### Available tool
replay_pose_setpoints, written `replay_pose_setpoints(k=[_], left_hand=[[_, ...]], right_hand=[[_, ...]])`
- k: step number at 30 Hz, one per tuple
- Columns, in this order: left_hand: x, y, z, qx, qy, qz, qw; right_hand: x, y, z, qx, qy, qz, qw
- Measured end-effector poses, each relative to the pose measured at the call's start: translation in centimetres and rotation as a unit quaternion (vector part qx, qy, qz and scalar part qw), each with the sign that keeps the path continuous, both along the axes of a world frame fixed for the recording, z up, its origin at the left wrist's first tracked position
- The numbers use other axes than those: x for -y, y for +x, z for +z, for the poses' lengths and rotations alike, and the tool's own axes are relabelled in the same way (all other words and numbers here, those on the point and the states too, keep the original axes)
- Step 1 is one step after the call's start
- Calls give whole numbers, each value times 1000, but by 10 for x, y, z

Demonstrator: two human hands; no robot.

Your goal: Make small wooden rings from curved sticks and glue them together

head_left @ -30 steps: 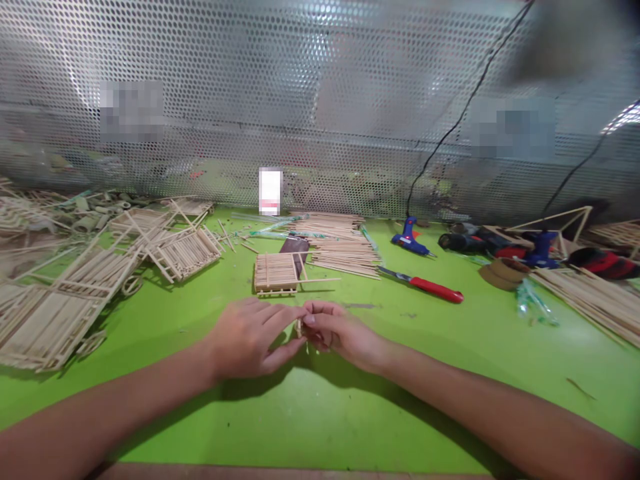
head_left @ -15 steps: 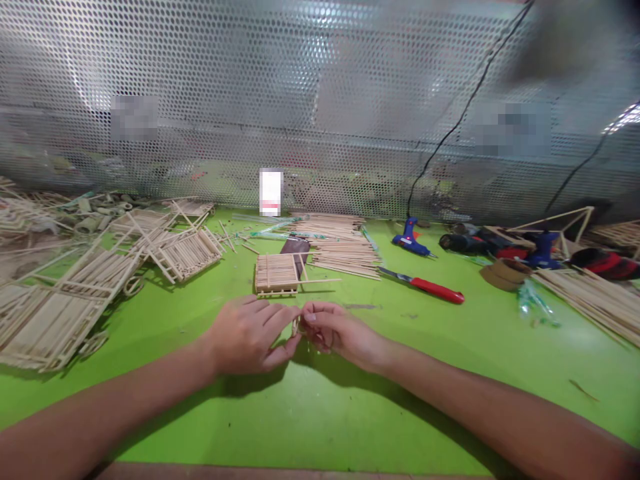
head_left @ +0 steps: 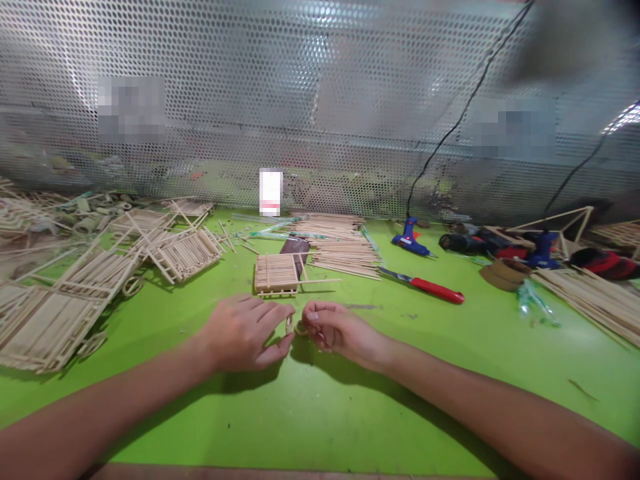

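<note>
The left hand point(head_left: 243, 337) has drawn away, its fingers clamping a small hoop point(head_left: 289, 325), separate from the second hoop point(head_left: 300, 328) the right hand's point(head_left: 347, 335) fingers pinch.

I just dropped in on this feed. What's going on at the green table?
A person's left hand pinches a small pale piece between thumb and fingers. The right hand, just beside it, holds a small pale ring; a gap separates the hands. Just beyond them on the green table sits a small stick-built frame, with loose sticks behind. A red-handled knife and a blue glue gun lie to the right, untouched.
</note>
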State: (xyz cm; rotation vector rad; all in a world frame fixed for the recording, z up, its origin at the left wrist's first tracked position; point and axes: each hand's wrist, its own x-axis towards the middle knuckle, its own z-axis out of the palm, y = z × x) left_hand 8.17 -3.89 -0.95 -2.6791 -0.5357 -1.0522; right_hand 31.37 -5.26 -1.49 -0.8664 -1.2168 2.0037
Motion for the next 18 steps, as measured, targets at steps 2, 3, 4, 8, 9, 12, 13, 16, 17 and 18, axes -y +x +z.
replay_pose_setpoints(k=[2,3,4,8,9,12,13,16,17,18], left_hand=[[0,-1,0,-6,-4,7,1000],[0,-2,0,-11,-8,8,1000],[0,-2,0,-17,-12,10,1000],[-1,-8,-2,-52,-57,30,997],[-2,-10,-2,-61,-76,41,994],[-8,-18,0,-73,-111,70,989],[-10,-21,1,-66,-126,77,987],[-14,-24,6,-37,-213,96,972],[-15,-24,7,-26,-245,98,964],[-14,-24,8,-18,-270,99,958]], right_hand=[[0,0,1,-2,-4,1,1000],[0,0,1,-2,-6,1,1000],[0,0,1,-2,-8,1,1000],[-3,3,0,3,-10,-1,1000],[-4,5,0,5,-10,-5,1000],[-6,10,0,11,-7,-25,1000],[-7,11,0,13,-5,-31,999],[-8,12,0,19,3,-46,999],[-8,11,0,22,8,-49,999],[-8,11,-1,27,14,-52,998]])
